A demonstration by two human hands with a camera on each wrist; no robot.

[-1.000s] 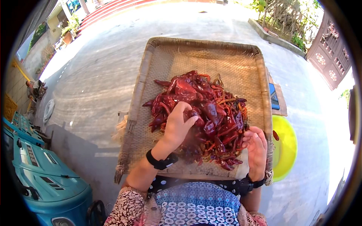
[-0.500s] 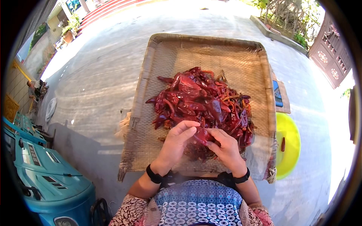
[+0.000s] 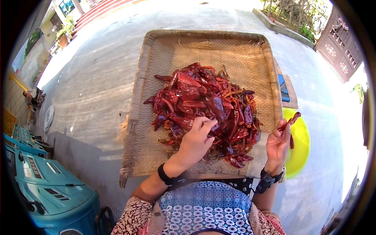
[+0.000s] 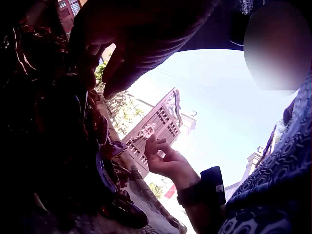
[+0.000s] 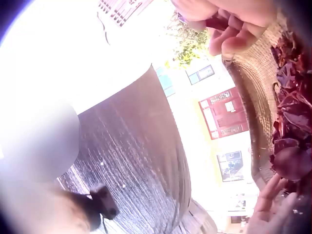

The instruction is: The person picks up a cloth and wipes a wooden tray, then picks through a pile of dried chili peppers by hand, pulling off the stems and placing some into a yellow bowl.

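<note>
A large heap of dried red chili peppers [image 3: 192, 94] lies in a woven bamboo tray [image 3: 168, 51]. Over the near part of the heap is my left hand [image 3: 194, 144], thumb apart from the loosely bent fingers, fingertips right at the peppers. My right hand [image 3: 278, 147] is raised by the tray's right rim and pinches one chili pepper [image 3: 290, 122] between thumb and fingers. That hand also shows with the pepper at the top of the right wrist view. Beyond it, a yellow-green basin [image 3: 299, 156] holds another chili [image 3: 291, 142].
A phone [image 3: 283, 88] lies on a board [image 3: 290, 92] past the tray's right side. A teal vehicle [image 3: 58, 188] stands at the left. Concrete ground [image 3: 94, 90] surrounds the tray, with a carved gate [image 3: 338, 45] at the far right.
Both hands met over the heap half a second ago around a red pepper. The right hand has since moved right toward the basin with a chili, while the left has stayed over the heap.
</note>
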